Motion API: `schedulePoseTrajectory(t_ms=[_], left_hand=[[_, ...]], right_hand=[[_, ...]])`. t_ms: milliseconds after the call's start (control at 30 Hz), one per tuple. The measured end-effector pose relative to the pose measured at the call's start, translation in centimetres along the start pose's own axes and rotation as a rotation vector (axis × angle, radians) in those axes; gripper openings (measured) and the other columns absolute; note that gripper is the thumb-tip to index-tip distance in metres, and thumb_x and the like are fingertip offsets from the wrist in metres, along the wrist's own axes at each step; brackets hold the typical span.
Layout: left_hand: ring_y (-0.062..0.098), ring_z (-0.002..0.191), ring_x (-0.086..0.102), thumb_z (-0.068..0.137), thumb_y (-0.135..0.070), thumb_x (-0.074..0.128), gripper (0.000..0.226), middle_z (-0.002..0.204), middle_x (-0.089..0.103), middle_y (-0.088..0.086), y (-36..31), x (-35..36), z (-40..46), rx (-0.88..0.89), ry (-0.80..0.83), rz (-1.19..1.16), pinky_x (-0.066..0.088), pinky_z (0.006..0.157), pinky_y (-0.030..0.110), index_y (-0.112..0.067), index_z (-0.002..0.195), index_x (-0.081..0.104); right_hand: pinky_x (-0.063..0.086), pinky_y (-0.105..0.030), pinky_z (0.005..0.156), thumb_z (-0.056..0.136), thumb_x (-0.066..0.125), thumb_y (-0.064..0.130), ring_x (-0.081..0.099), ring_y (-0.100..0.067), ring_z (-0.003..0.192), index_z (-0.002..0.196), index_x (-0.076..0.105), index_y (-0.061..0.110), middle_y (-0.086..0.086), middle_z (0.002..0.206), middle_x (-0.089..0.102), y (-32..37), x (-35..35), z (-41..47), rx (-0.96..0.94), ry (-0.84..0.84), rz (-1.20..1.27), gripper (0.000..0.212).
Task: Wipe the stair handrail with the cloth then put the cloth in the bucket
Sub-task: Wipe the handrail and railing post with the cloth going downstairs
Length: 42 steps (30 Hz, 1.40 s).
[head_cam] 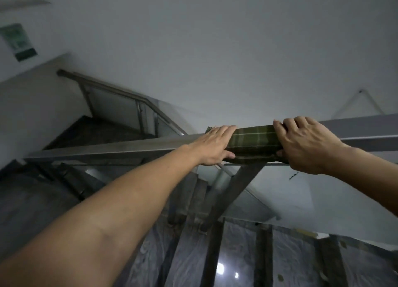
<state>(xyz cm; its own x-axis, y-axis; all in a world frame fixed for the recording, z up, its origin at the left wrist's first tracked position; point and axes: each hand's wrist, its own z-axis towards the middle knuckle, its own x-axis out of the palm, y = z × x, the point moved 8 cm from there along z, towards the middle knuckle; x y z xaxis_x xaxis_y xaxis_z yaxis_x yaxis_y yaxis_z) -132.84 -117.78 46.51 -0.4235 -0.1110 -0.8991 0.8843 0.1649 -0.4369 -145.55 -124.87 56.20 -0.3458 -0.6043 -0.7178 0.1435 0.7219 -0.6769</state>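
Note:
A dark green checked cloth [253,143] is wrapped over the flat metal stair handrail [120,148], which runs across the middle of the view. My left hand [215,145] lies on the cloth's left end, fingers stretched over the rail's top and thumb under its front edge. My right hand [308,144] clamps the cloth's right end, fingers curled over the top and thumb below. No bucket is in view.
A slanted metal post [234,192] holds the rail up below the cloth. Stairs [92,131] with a second handrail [112,89] rise at the left. A glossy tiled floor [237,261] lies far below. A green sign [18,41] hangs on the left wall.

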Motion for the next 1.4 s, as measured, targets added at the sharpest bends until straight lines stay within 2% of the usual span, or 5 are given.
schedulePoseTrajectory(t_ms=[300,467,833,1067,1400], left_hand=[[0.026,0.150,0.005,0.091,-0.035,0.058,0.089,0.162,0.005,0.012,17.7,3.2,-6.2,-0.114,0.011,-0.001,0.001,0.120,0.034,-0.011,0.153,-0.001],[0.026,0.150,0.009,0.087,-0.032,0.064,0.089,0.161,0.013,0.012,27.9,5.0,-9.4,-0.148,0.020,-0.031,0.006,0.123,0.041,-0.012,0.151,0.006],[0.029,0.147,0.017,0.085,-0.027,0.067,0.084,0.154,0.023,0.014,46.7,7.6,-15.9,-0.181,0.028,-0.035,0.010,0.122,0.042,-0.010,0.148,0.015],[0.027,0.146,0.017,0.086,-0.026,0.066,0.079,0.151,0.025,0.014,58.4,9.1,-20.1,-0.218,0.036,-0.032,0.008,0.119,0.038,-0.010,0.146,0.018],[0.027,0.145,0.019,0.087,-0.026,0.064,0.078,0.152,0.026,0.015,75.5,11.6,-26.0,-0.223,0.018,0.012,0.008,0.119,0.035,-0.006,0.147,0.018]], right_hand=[[0.048,-0.043,0.088,0.091,0.030,0.049,0.056,-0.034,0.099,0.139,0.025,-0.002,-0.019,0.120,0.056,15.3,-2.3,11.2,-0.047,-0.012,0.056,0.070],[0.046,-0.043,0.095,0.094,0.030,0.044,0.054,-0.034,0.109,0.144,0.016,-0.003,-0.021,0.128,0.050,24.1,-4.1,17.4,-0.082,0.006,0.088,0.069],[0.043,-0.049,0.097,0.093,0.031,0.035,0.052,-0.039,0.110,0.139,0.023,-0.005,-0.024,0.126,0.050,39.8,-6.8,29.4,-0.102,0.076,0.178,0.061],[0.043,-0.049,0.094,0.092,0.031,0.033,0.053,-0.039,0.106,0.134,0.029,-0.005,-0.024,0.122,0.052,49.9,-8.5,37.1,-0.105,0.086,0.209,0.057],[0.042,-0.049,0.095,0.094,0.028,0.034,0.052,-0.039,0.107,0.138,0.024,-0.006,-0.025,0.123,0.050,64.7,-10.5,48.3,-0.126,0.074,0.214,0.060]])
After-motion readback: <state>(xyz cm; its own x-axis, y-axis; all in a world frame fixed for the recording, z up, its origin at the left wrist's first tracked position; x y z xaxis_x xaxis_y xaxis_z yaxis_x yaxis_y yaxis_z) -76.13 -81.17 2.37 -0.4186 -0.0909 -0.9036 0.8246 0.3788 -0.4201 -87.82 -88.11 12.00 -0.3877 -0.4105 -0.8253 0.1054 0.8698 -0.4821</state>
